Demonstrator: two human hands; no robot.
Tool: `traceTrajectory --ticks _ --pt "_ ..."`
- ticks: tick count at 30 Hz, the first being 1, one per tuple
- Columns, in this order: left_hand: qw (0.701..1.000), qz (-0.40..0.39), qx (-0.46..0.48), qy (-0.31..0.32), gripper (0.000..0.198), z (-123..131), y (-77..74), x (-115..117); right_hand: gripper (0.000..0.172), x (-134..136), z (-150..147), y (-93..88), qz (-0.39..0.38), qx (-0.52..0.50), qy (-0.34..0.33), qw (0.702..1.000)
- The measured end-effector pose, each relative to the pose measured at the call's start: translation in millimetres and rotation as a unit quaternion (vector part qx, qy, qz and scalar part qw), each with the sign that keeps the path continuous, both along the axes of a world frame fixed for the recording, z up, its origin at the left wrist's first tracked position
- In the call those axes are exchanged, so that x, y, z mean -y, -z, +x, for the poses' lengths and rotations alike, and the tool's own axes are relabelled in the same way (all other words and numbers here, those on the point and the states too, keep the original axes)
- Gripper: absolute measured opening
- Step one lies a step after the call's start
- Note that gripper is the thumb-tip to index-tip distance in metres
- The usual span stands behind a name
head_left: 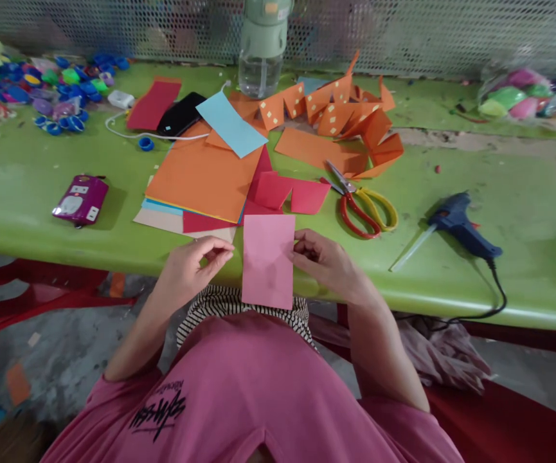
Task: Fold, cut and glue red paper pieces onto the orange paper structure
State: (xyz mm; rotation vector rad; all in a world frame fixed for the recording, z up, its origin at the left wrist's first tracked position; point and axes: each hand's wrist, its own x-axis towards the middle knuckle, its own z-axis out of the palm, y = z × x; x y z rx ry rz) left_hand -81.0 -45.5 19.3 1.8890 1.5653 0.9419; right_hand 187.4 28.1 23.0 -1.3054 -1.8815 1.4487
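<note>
A pink rectangular sheet of paper (268, 260) is held up in front of me at the table's front edge. My right hand (323, 260) pinches its right edge between thumb and fingers. Just left of the sheet, my left hand (198, 267) has loosely curved fingers, with thumb and fingertips slightly apart and nothing visible in them. Behind the sheet lie cut red paper pieces (309, 195) and a stack topped by orange paper (205, 177). Scissors (362, 202) with red and yellow handles rest partly open to the right of these.
A blue glue gun (465, 225) with a cord lies right. Folded orange strips (335, 109) and a water bottle (262, 54) are at the back. A light blue paper (233, 122) tops the pile. Left are a purple packet (81, 199) and many small plastic pieces (65, 77).
</note>
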Motion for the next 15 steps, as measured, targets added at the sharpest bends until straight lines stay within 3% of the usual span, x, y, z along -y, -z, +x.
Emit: traceTrajectory --ticks 6,11,13,15 --pt "0.971 0.094 -0.171 0.134 0.028 8 3.3 24 0.030 -4 1 6.1 -0.022 -0.062 0.032 0.997" --pt "0.950 0.164 -0.242 0.110 0.022 19 12.4 25 0.028 -9 -2 9.6 -0.031 -0.119 0.084 0.989" --pt "0.941 0.194 -0.258 0.098 0.020 20 16.6 21 0.027 -10 -3 10.2 -0.018 -0.084 0.058 0.995" --pt "0.933 0.214 -0.270 0.105 0.020 20 19.6 18 0.029 -7 -2 8.6 0.046 0.006 0.047 0.998"
